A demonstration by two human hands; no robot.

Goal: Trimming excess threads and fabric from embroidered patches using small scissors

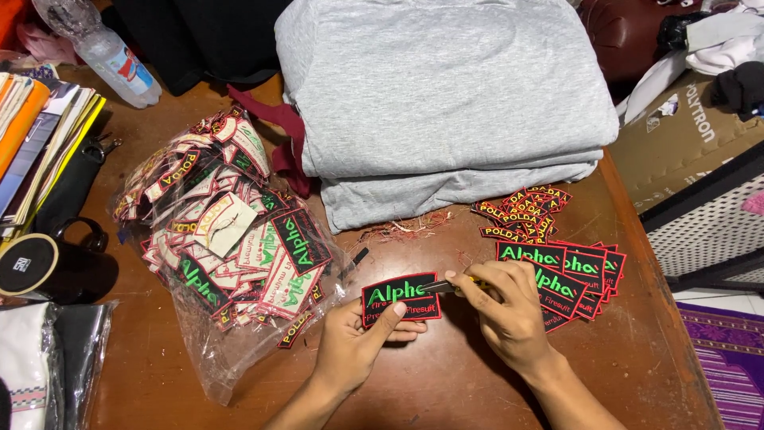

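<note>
My left hand [354,342] holds a black embroidered patch [398,299] with green and red lettering and a red border, thumb on its lower edge. My right hand [501,306] grips a small cutter with a yellow handle [447,285], its blade tip touching the patch's right end. Just right of my right hand lies a stack of similar large patches [585,271]. Behind it sits a pile of small narrow patches [521,211]. All of it rests on a brown wooden table [446,382].
A clear plastic bag of several patches [231,239] lies at left. Folded grey garments [446,95] fill the table's back. Red thread scraps [406,228] lie before them. A plastic bottle [103,48], books [40,135] and a black mug [44,263] stand far left. A cardboard box [684,135] sits at right.
</note>
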